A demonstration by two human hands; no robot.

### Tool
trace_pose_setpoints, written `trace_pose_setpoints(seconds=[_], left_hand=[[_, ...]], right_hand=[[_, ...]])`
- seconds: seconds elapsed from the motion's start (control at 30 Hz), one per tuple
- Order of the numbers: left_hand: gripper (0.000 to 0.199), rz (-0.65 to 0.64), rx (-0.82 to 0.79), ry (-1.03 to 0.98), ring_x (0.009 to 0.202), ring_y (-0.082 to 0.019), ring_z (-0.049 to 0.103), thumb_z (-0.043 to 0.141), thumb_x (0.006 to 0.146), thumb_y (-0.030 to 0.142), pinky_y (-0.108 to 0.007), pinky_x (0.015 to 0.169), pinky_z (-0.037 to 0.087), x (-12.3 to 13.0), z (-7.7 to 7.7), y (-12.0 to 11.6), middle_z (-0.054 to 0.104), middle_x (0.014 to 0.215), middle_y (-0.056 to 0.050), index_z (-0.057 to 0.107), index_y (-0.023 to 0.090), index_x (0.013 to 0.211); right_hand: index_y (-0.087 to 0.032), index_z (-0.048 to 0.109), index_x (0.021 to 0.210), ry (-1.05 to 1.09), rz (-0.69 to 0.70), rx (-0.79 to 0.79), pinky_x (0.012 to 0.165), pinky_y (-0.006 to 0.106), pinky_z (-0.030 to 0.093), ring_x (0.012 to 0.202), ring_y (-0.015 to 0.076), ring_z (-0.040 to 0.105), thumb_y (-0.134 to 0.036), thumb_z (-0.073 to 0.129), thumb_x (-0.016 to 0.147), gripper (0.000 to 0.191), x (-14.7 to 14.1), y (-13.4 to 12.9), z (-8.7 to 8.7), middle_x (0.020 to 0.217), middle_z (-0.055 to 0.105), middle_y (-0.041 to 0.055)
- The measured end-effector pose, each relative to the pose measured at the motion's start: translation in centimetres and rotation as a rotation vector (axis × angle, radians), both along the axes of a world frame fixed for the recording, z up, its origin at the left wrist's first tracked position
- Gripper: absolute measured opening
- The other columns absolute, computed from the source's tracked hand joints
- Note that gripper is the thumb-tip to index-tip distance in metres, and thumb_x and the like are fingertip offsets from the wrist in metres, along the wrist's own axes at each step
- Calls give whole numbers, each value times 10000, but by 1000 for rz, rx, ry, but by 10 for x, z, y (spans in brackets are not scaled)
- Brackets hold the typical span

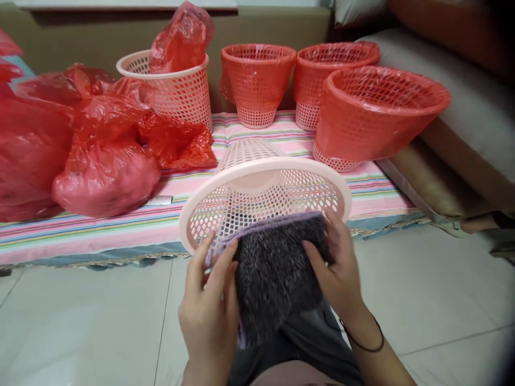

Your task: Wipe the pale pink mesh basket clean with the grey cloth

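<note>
A dark grey fuzzy cloth with a purple edge is held up between my two hands, just in front of a pale pink mesh basket. My left hand grips the cloth's left edge, its fingers curled over the purple border. On the other side my right hand pinches the upper right corner, thumb on the dark face. The basket lies tipped on its side with its wide mouth facing me. The cloth covers the lower part of that mouth.
Filled red plastic bags lie at the left on a striped cloth. Behind stand a pink basket holding a red bag and several baskets lined with red plastic. Cushions are piled at the right.
</note>
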State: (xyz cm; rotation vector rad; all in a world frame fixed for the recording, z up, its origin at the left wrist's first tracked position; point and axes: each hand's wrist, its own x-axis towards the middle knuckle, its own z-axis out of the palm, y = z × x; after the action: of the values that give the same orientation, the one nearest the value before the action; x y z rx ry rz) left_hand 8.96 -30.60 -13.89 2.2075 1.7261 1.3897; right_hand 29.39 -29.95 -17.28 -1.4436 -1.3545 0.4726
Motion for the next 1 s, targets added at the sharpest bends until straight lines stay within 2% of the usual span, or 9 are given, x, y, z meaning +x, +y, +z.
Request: trace_pose_setpoints(seconds=[0.13,0.23,0.37,0.47,0.53,0.7,0.8,0.87,1.0], left_hand=[[412,74,67,8,1136,-206,606,608,858,33,-340,952,500,2,-2,3,559,1370,-91,640,250,1207],[369,-64,-29,33,1145,-199,602,566,883,42,-349,985,494,1,-16,1,606,1296,-87,625,229,1196],[333,-250,-219,120,1232,-206,575,468,949,102,-378,1029,499,13,-54,7,627,1301,-107,557,177,1261],[339,-326,-256,172,1259,-231,565,422,972,139,-416,1033,502,22,-79,11,626,1326,-115,535,165,1291],[340,-287,-255,185,1210,-236,592,430,968,137,-416,1002,514,23,-88,11,634,1311,-116,539,170,1287],[362,-162,-256,362,1114,-269,590,448,920,69,-416,959,500,23,-86,30,635,1280,-142,568,126,1256],[354,-162,-440,561,1204,-330,535,439,914,65,-462,963,477,35,-78,57,607,1302,-191,579,68,1239],[293,-123,-582,649,1123,-331,577,427,913,57,-461,913,484,42,-71,74,653,1164,-200,619,60,1134],[226,-97,-649,701,1007,-315,607,441,901,56,-442,851,473,45,-62,91,667,1015,-154,635,111,1005]], right_hand=[[-261,525,1387,-346,132,108,1161,513,375,1406,260,416,-176,516,948,447,-3,20,-7,1491,479,80],[-253,584,1321,-424,256,105,1132,510,420,1361,246,473,-140,493,950,399,-10,13,-26,1405,572,74],[-213,573,1322,-530,345,70,1122,551,419,1342,257,487,-94,461,948,408,-21,0,-54,1385,591,83],[-220,580,1290,-516,296,124,1020,466,512,1202,229,577,-59,474,931,408,-21,-11,-64,1227,665,90],[-217,593,1239,-479,176,139,919,402,546,1058,208,613,-62,507,922,363,-15,-21,-67,1085,672,90],[-189,580,1147,-442,-53,-44,851,419,507,976,241,581,-247,565,939,216,9,-46,-84,1022,636,100],[-193,604,1080,-403,-51,-195,816,432,488,917,262,566,-411,593,920,271,16,-54,-98,975,643,92],[-197,620,1009,-324,-39,-265,791,409,480,870,254,564,-462,598,908,284,16,-55,-103,911,641,75],[-204,589,836,-69,14,-398,719,319,468,769,206,566,-500,566,911,305,13,-55,-95,789,604,34]])
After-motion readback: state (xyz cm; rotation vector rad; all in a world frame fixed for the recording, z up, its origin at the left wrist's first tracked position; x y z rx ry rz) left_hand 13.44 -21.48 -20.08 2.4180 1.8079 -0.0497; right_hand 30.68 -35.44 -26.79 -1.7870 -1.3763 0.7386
